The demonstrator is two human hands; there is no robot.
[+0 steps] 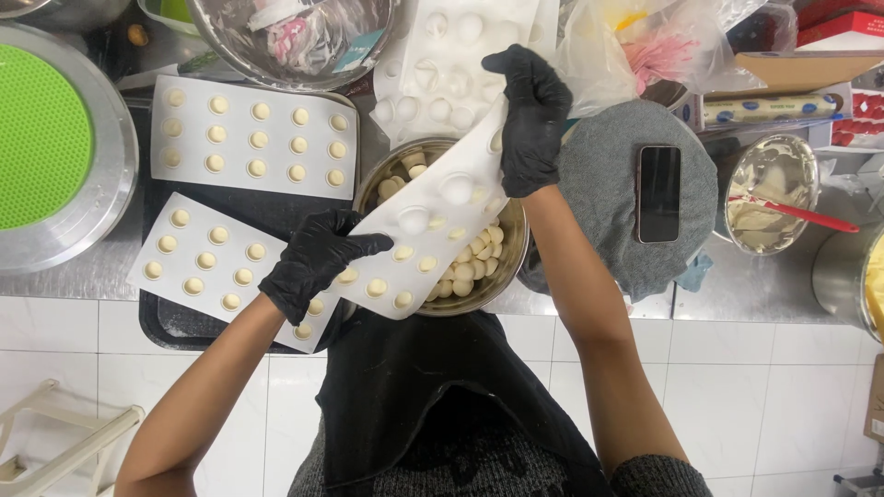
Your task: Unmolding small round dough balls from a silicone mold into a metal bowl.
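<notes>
Two gloved hands of ours are at work over a steel counter [764,294] that runs across the view above white floor tiles. On its left sits a round metal pan [101,198] lined with a green mat [41,138], and beside that a dark tray [267,210] carrying two flat white moulds [253,138] filled with pale round candies. At the right lies a grey cloth [608,198] with a black phone [658,193] on it, and past it a small steel pot [772,189] holding cream and a red-handled spatula [796,213].

Right in front of us stands a steel bowl [511,253] heaped with loose candies [470,262]. We hold a bent white mould [433,230] directly above that bowl, curved so its cavities bulge upward. Our left hand [313,262] grips the mould's lower end, its fingers [354,247] clenched over the edge, just beside the nearer tray mould. Our right hand [529,120] clamps the upper end, fingers folded round it. Several candies remain seated in the mould's lower rows.
</notes>
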